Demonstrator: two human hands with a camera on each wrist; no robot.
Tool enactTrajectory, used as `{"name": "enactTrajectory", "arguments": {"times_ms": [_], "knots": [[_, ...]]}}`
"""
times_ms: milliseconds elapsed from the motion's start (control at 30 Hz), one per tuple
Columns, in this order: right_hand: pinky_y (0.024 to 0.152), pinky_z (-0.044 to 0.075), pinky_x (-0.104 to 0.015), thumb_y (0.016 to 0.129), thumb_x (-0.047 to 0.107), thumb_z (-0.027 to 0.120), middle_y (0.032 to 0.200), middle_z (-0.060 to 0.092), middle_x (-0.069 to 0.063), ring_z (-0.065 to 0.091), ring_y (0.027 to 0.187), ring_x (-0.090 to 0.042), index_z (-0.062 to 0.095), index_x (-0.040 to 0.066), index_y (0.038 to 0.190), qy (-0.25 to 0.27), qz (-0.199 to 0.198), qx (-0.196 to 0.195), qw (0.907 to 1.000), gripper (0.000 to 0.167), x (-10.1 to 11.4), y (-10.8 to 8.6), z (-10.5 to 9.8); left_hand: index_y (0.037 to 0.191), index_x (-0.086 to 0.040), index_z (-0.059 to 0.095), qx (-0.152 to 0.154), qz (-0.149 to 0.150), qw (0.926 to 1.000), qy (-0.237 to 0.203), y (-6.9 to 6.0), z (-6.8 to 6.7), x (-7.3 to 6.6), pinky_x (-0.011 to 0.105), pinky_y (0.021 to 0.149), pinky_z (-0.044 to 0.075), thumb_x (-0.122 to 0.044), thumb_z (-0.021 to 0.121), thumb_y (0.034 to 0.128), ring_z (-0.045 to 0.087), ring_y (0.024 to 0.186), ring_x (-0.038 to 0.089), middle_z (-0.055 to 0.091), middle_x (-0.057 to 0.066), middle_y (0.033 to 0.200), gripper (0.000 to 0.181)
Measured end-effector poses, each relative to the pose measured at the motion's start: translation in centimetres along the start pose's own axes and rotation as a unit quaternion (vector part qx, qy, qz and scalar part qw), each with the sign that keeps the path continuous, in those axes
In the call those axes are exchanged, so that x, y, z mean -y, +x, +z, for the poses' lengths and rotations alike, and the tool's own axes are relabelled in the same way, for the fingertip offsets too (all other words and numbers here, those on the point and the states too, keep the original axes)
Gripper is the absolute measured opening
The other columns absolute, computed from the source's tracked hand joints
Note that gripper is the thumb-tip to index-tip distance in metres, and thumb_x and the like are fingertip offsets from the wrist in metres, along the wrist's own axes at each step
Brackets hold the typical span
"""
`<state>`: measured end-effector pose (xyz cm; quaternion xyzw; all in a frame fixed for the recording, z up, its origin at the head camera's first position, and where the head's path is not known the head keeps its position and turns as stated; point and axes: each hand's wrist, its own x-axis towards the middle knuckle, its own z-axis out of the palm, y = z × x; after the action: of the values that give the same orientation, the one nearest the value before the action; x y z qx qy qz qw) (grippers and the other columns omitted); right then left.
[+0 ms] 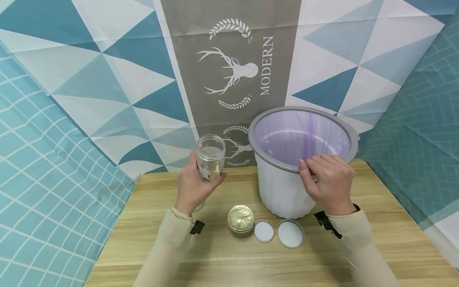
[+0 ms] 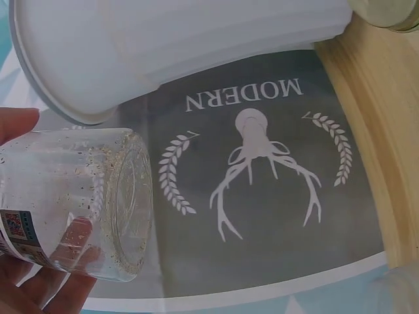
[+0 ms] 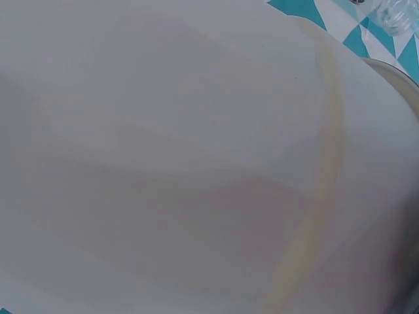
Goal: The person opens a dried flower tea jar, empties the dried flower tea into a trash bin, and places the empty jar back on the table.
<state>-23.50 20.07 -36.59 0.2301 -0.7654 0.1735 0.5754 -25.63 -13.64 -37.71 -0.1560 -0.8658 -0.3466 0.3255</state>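
My left hand (image 1: pixel 199 181) grips a clear jar (image 1: pixel 211 159), its mouth facing up and toward the head camera. Small brown specks cling near the base of the jar (image 2: pixel 78 196) in the left wrist view, where fingers (image 2: pixel 69 242) show through and below it. At the near rim of a white bin (image 1: pixel 283 187) with a grey rim and purple inside is my right hand (image 1: pixel 328 181), fingers curled and thumb raised; nothing is visible in it, and its palm is hidden. The bin wall (image 3: pixel 163 157) fills most of the right wrist view.
A gold-topped round container (image 1: pixel 240 219) stands on the wooden table (image 1: pixel 229 267). Beside it lie a small white disc (image 1: pixel 263 231) and a larger grey-edged one (image 1: pixel 290 234). A clear item (image 1: pixel 199 207) is partly behind my left wrist. Patterned cloth (image 1: pixel 136 79) hangs behind.
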Motion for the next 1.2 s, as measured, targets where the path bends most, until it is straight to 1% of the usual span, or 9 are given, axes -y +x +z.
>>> {"name": "enactTrajectory", "arguments": {"times_ms": [167,400,500,600,800,933,1033,1133,1200], "knots": [[0.049,0.024,-0.031,0.102,0.030,0.050,0.049,0.049,-0.002,0.040,0.044,-0.019,0.051,0.011,0.054,0.001,0.001,0.001,1.0000,0.052,0.0,0.0,0.0,0.133,-0.012,0.052,0.004,-0.011,0.9999,-0.001,-0.5,0.4,0.3,0.050,0.069,0.055,-0.039,0.095,0.0674,0.073,0.087,0.034,0.075,0.011,0.109,0.083],[0.049,0.024,-0.032,0.102,0.029,0.050,0.049,0.048,-0.002,0.040,0.044,-0.020,0.050,0.011,0.054,-0.002,-0.001,0.005,1.0000,0.052,0.1,0.1,-0.1,0.137,-0.014,0.051,0.015,-0.030,0.9994,-0.003,-1.2,0.7,1.0,0.052,0.073,0.056,-0.041,0.095,0.0685,0.073,0.089,0.034,0.075,0.011,0.110,0.085],[0.049,0.027,-0.034,0.102,0.029,0.050,0.051,0.052,-0.004,0.043,0.045,-0.021,0.054,0.009,0.056,-0.002,-0.003,0.009,0.9999,0.051,0.1,0.2,-0.2,0.135,-0.013,0.051,0.015,-0.032,0.9994,-0.005,-1.4,0.8,1.4,0.052,0.073,0.056,-0.040,0.095,0.0684,0.073,0.089,0.036,0.075,0.013,0.110,0.084],[0.049,0.035,-0.037,0.102,0.028,0.052,0.056,0.060,-0.008,0.049,0.049,-0.026,0.063,0.005,0.061,0.000,-0.003,0.017,0.9999,0.048,0.3,0.2,-0.4,0.134,-0.012,0.051,0.017,-0.034,0.9993,-0.003,-1.7,0.8,1.6,0.053,0.073,0.056,-0.041,0.094,0.0687,0.073,0.090,0.036,0.075,0.014,0.110,0.083],[0.062,0.052,-0.048,0.099,0.026,0.058,0.077,0.074,-0.015,0.063,0.071,-0.036,0.079,0.001,0.087,0.015,-0.012,0.014,0.9997,0.035,2.0,0.9,-0.5,0.132,-0.010,0.051,0.017,-0.032,0.9993,-0.006,-2.0,0.7,1.4,0.054,0.072,0.056,-0.039,0.094,0.0689,0.074,0.090,0.037,0.075,0.015,0.108,0.082],[0.076,0.057,-0.050,0.100,0.025,0.059,0.094,0.076,-0.016,0.068,0.086,-0.037,0.079,0.002,0.107,0.073,-0.037,0.020,0.9964,0.032,4.4,1.9,0.3,0.131,-0.009,0.052,0.014,-0.018,0.9997,-0.006,-2.1,0.8,1.4,0.053,0.070,0.057,-0.039,0.094,0.0693,0.075,0.089,0.035,0.076,0.014,0.108,0.080],[0.088,0.059,-0.049,0.102,0.027,0.057,0.109,0.075,-0.016,0.070,0.099,-0.035,0.074,0.002,0.122,0.132,-0.060,0.046,0.9883,0.036,6.5,2.4,1.3,0.132,-0.011,0.052,0.017,-0.017,0.9997,-0.001,-2.2,0.9,1.4,0.052,0.068,0.057,-0.041,0.094,0.0685,0.075,0.089,0.034,0.076,0.013,0.108,0.082],[0.102,0.055,-0.046,0.103,0.028,0.057,0.128,0.069,-0.015,0.067,0.117,-0.033,0.066,0.005,0.136,0.179,-0.080,0.102,0.9752,0.041,8.7,2.6,2.7,0.135,-0.013,0.051,0.017,-0.018,0.9997,0.005,-2.4,1.1,1.6,0.050,0.066,0.057,-0.042,0.095,0.0672,0.075,0.089,0.034,0.076,0.013,0.109,0.086],[0.109,0.051,-0.045,0.102,0.028,0.061,0.142,0.062,-0.015,0.061,0.130,-0.032,0.059,0.009,0.144,0.194,-0.088,0.145,0.9663,0.047,9.8,2.5,3.7,0.139,-0.013,0.050,0.014,-0.009,0.9998,0.006,-2.6,1.4,1.8,0.049,0.066,0.058,-0.040,0.095,0.0669,0.075,0.089,0.034,0.076,0.013,0.109,0.089]]}}
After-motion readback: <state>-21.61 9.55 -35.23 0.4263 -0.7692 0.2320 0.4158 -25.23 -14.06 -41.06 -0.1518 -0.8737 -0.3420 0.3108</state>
